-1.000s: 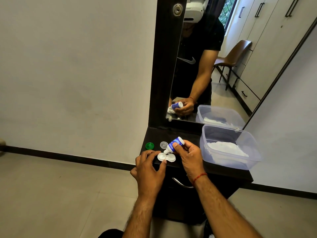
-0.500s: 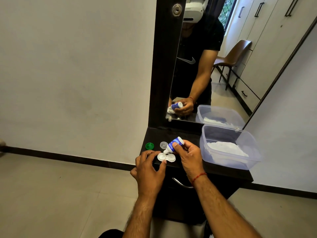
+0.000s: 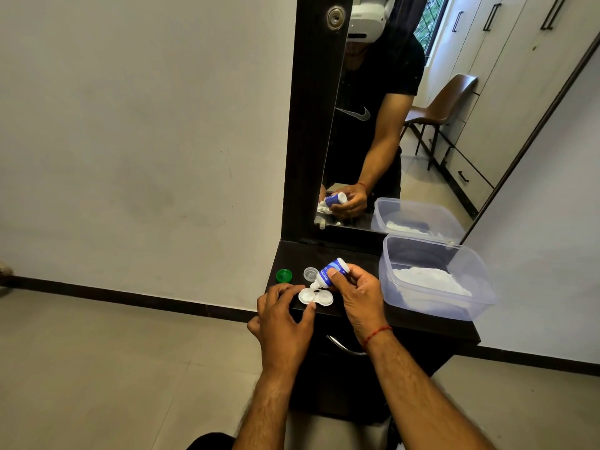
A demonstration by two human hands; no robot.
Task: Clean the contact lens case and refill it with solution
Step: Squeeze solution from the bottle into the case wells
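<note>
A white two-well contact lens case [image 3: 319, 297] lies open near the front edge of the dark dresser top [image 3: 363, 254]. My left hand [image 3: 281, 315] pinches its left well between thumb and fingers. My right hand [image 3: 358, 295] grips a small blue-and-white solution bottle [image 3: 331, 271], tipped nozzle down over the middle of the case. A green cap [image 3: 283, 275] and a clear cap [image 3: 310, 273] lie on the top behind the case.
A clear plastic tub [image 3: 467, 306] holding white tissue stands at the right of the dresser top. A mirror [image 3: 406, 125] rises behind it. A metal drawer handle [image 3: 341, 346] sits below the front edge.
</note>
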